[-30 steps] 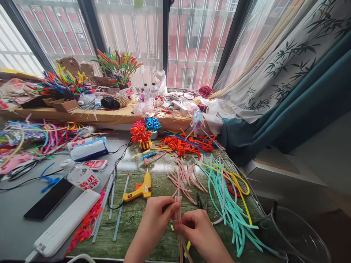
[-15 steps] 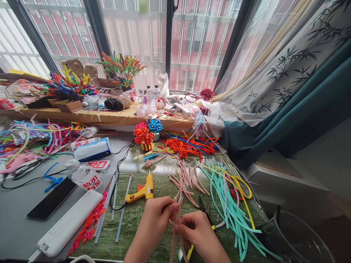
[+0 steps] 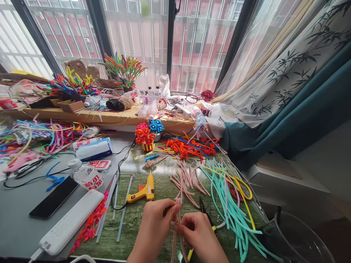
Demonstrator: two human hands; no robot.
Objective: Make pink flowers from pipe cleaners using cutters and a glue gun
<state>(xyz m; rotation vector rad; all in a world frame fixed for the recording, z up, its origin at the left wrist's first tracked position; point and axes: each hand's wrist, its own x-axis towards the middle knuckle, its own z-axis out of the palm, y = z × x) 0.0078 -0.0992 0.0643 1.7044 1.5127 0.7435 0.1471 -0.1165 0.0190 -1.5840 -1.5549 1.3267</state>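
Observation:
Two or more pale pink pipe cleaners run upright between my hands, their upper tips close together and lower ends hanging down. My left hand pinches them near the top with thumb and fingertips. Just below, my right hand is closed on the same strands. Beyond the hands lies a loose bunch of pink pipe cleaners. Dark-bladed pliers or cutters with yellow on the handles lie partly hidden under my right hand. A yellow hot glue gun rests left of my hands.
Mint-green pipe cleaners spread to the right, near a clear bin. Orange-red pipe cleaners and pipe-cleaner flowers stand at the back. On the left are a white power strip, a black phone and a bottle.
The tips of the pink pipe cleaners have come closer together at my left fingertips. Both hands keep nearly the same place; the view has shifted slightly.

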